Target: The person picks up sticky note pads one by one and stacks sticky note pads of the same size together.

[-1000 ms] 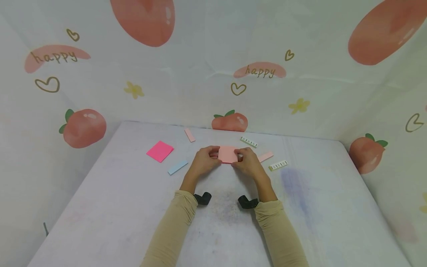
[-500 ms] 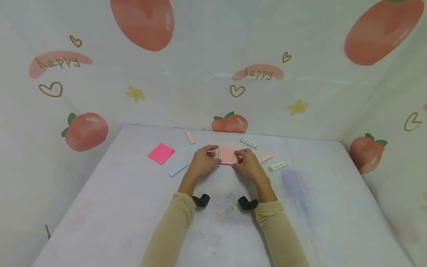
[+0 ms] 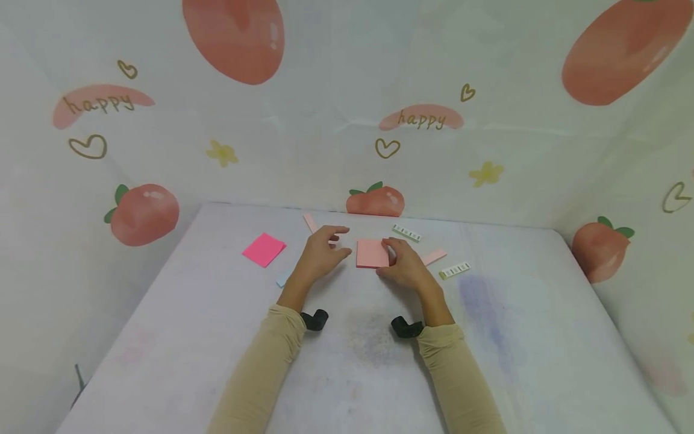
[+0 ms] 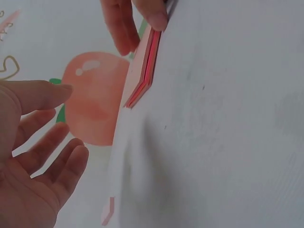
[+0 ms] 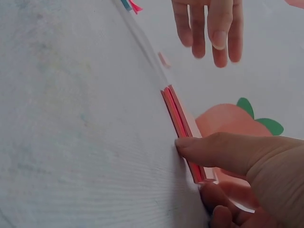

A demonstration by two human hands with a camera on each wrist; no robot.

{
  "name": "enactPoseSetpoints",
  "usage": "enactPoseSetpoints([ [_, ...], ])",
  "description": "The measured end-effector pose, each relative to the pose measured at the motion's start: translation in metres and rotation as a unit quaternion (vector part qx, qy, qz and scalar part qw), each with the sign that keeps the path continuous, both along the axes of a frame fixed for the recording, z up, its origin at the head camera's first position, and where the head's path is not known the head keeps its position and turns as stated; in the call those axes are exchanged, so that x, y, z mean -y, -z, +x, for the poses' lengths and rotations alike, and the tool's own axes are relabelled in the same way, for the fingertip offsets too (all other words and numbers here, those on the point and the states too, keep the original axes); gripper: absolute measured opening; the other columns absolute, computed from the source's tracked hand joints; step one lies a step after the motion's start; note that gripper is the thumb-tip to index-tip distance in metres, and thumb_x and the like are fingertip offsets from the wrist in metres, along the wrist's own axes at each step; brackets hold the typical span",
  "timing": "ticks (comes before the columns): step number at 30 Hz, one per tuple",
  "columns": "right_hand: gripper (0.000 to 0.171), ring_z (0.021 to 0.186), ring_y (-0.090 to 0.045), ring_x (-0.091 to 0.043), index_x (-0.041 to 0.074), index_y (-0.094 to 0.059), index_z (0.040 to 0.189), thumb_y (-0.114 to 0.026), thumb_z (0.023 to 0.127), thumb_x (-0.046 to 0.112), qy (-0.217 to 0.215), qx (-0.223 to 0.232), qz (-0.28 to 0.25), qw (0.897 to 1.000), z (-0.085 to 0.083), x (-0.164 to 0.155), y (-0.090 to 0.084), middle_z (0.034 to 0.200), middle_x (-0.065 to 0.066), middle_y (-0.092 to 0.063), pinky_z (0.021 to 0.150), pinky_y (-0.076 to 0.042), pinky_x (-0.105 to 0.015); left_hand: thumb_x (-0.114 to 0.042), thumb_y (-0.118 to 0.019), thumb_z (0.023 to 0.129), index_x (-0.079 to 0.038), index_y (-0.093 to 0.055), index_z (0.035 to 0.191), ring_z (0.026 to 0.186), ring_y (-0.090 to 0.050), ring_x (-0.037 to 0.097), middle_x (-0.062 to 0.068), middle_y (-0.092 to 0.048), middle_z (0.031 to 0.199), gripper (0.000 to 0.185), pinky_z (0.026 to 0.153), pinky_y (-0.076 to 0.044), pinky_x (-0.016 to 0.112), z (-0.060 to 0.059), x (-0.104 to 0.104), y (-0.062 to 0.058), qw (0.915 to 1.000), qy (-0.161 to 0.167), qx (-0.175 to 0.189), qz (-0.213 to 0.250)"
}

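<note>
A square stack of sticky notes (image 3: pixel 371 253), pale pink on top, lies flat on the table. Its side edge, with red and bright pink layers, shows in the left wrist view (image 4: pixel 145 71) and the right wrist view. My right hand (image 3: pixel 406 264) pinches the stack at its right end, thumb on the near edge and fingers at the far one. Left of the stack and apart from it is my left hand (image 3: pixel 320 256), thumb and fingers spread with nothing between them. A bright pink sticky-note square (image 3: pixel 263 249) lies farther left.
A blue strip (image 3: pixel 282 279) is partly hidden by my left wrist. One pale pink strip (image 3: pixel 309 222) lies behind that hand, another pink strip (image 3: pixel 435 257) beside my right hand. Two white strips with dark marks, a far one (image 3: pixel 406 233) and a nearer one (image 3: pixel 455 270), lie right.
My left hand has let go of the stack's left side and drawn away to the left, so that the stack's left edge now shows. My right hand keeps its hold.
</note>
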State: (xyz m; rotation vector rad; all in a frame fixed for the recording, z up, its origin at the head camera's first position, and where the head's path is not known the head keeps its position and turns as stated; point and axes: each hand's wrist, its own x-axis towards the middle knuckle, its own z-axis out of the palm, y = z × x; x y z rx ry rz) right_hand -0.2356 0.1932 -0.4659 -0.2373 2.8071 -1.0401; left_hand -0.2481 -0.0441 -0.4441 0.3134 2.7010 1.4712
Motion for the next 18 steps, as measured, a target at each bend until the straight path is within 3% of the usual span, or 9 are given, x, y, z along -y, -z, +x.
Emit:
enactPoseSetpoints([
  [3, 0.079, 0.15, -0.036, -0.036, 0.007, -0.041, 0.154, -0.08, 0.087, 0.022, -0.01, 0.005, 0.007, 1.0, -0.001, -0.003, 0.0, 0.161, -0.018, -0.039, 0.123, -0.03, -0.055, -0.019, -0.073, 0.092, -0.017, -0.061, 0.14, 0.128, -0.059, 0.03, 0.005, -0.059, 0.142, 0.049, 0.106, -0.052, 0.044, -0.0015, 0.0035, -0.0024, 0.9995, 0.016, -0.018, -0.022],
  [7, 0.077, 0.152, -0.034, -0.035, 0.006, -0.042, 0.154, -0.079, 0.088, 0.02, -0.018, 0.008, -0.002, 1.0, -0.0017, -0.0052, -0.0014, 0.161, -0.017, -0.04, 0.124, -0.029, -0.054, -0.02, -0.072, 0.093, -0.016, -0.06, 0.14, 0.127, -0.059, 0.032, 0.006, -0.059, 0.143, 0.048, 0.105, -0.052, 0.044, -0.0027, 0.0075, -0.0072, 0.9965, 0.027, -0.047, -0.063],
  [11, 0.072, 0.152, -0.035, -0.035, 0.005, -0.046, 0.151, -0.078, 0.089, 0.018, -0.022, 0.009, -0.012, 1.0, -0.0026, -0.0047, -0.003, 0.162, -0.017, -0.04, 0.124, -0.029, -0.053, -0.023, -0.072, 0.094, -0.016, -0.059, 0.142, 0.134, -0.053, 0.031, 0.005, -0.056, 0.147, 0.05, 0.111, -0.047, 0.045, -0.006, 0.0103, -0.0094, 0.9891, 0.035, -0.081, -0.118],
  [14, 0.069, 0.152, -0.035, -0.035, 0.005, -0.047, 0.15, -0.078, 0.089, 0.019, -0.024, 0.007, -0.012, 1.0, -0.0037, -0.0041, -0.0024, 0.161, -0.016, -0.04, 0.124, -0.029, -0.053, -0.028, -0.072, 0.095, -0.016, -0.054, 0.146, 0.143, -0.043, 0.029, 0.005, -0.049, 0.153, 0.056, 0.117, -0.042, 0.045, -0.0087, 0.0103, -0.0088, 0.9781, 0.043, -0.114, -0.168],
  [18, 0.069, 0.151, -0.036, -0.035, 0.004, -0.048, 0.149, -0.078, 0.089, 0.019, -0.025, 0.003, -0.006, 1.0, -0.0046, -0.004, -0.0006, 0.16, -0.017, -0.041, 0.123, -0.03, -0.053, -0.036, -0.073, 0.093, -0.017, -0.047, 0.152, 0.148, -0.036, 0.031, 0.006, -0.039, 0.161, 0.067, 0.119, -0.04, 0.047, -0.0092, 0.008, -0.0103, 0.9538, 0.052, -0.161, -0.248],
])
